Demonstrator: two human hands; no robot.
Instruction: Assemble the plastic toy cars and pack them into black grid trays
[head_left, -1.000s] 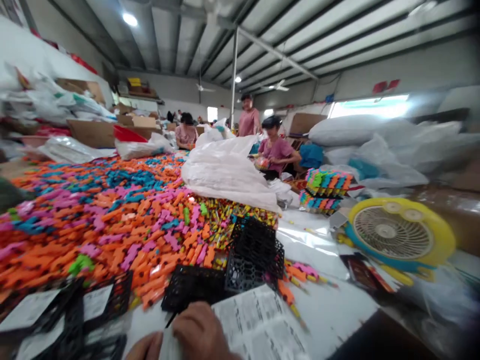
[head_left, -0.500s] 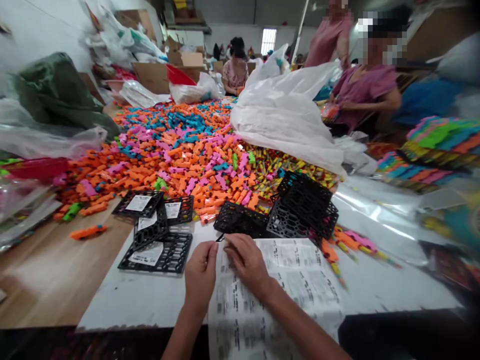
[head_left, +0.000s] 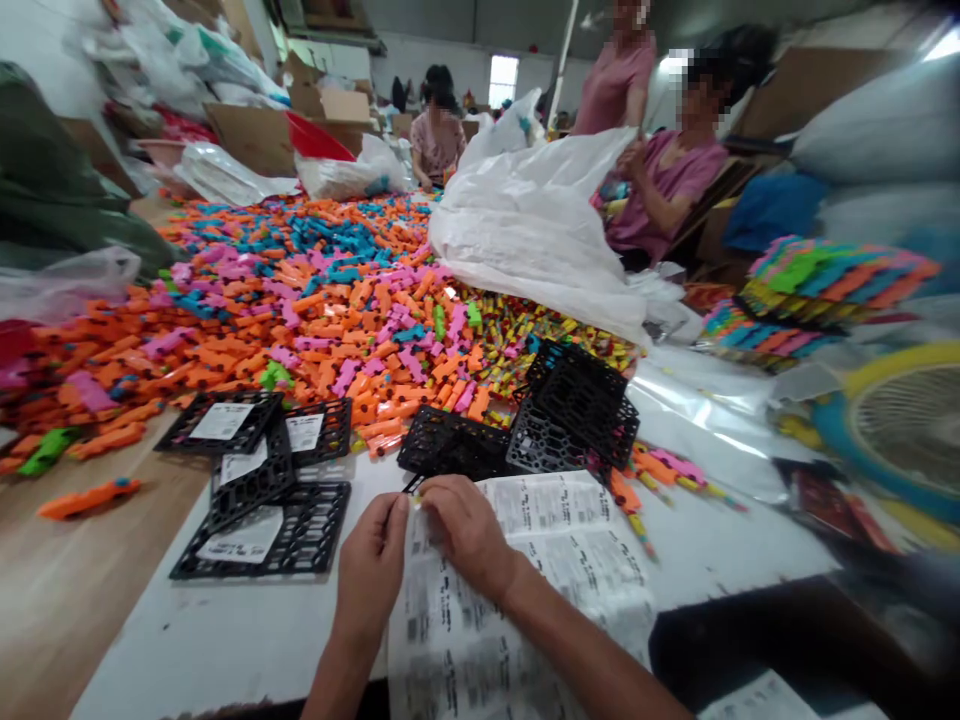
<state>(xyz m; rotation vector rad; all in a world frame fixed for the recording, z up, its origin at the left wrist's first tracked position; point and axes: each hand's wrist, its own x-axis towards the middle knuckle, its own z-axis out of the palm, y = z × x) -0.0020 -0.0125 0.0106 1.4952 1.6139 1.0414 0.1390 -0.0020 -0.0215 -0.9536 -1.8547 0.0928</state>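
Observation:
A sheet of printed white labels [head_left: 555, 560] lies in front of me, its lower part hanging over the table edge. At its upper left corner my left hand [head_left: 373, 560] is closed, thumb pressed against the fingers at the sheet's edge. My right hand [head_left: 466, 535] reaches over the sheet, its curled fingers pinching at the same corner; the exact bit between the fingertips is hidden. To the left, several black plastic grid trays [head_left: 311, 530] overlap, bearing white labels [head_left: 241, 535]. More black grid trays [head_left: 574, 410] are stacked beyond the sheet, without visible labels.
A big heap of orange, pink, blue and green toy pieces [head_left: 300, 320] covers the table behind the trays. A white plastic bag [head_left: 525, 220] rests on it. At right are stacked colourful toys [head_left: 840, 280] and a fan [head_left: 915, 425]. Three people are at the back.
The view has turned to the right, so the scene sits further left and the fan shows clearly. Both hands stay at the sheet's upper left corner. The seated person at right has raised their hands.

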